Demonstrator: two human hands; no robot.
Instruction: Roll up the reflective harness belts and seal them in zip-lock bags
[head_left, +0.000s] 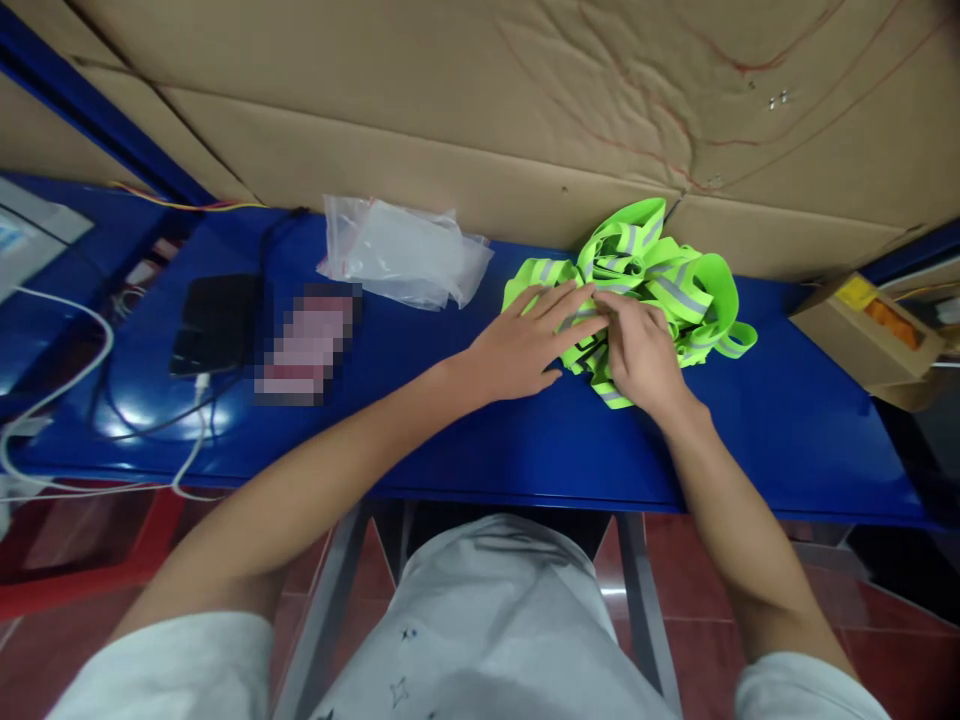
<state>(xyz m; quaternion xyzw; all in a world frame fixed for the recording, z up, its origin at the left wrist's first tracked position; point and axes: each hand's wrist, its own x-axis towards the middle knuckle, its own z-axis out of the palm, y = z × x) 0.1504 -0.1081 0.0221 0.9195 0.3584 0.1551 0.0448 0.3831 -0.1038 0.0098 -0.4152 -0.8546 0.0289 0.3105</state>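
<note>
Looking down through the head cam here, both my hands are on a tangled heap of neon-green fabric straps with grey reflective stripes point(686, 290), which sits on the glossy blue tabletop point(480, 450) up near the brown cardboard backing point(390, 150). My left hand point(525, 345) is palm down with the fingers open and spread over the heap's left part, not closed around anything I can see. My right hand point(641, 350) is right beside it with fingers curled in at the front of the heap; can't tell if it's actually pinching a strap, since the fingertips are mostly hidden.

Left of the heap, by the backing, there's a clear plastic bag with something white in it point(405, 250). Further left is a pixelated pinkish item point(311, 345), then a flat black device point(214, 325) with a white cable point(201, 410) plugged in. Over on the right sits a small open brown cardboard box with something orange inside point(862, 330).
</note>
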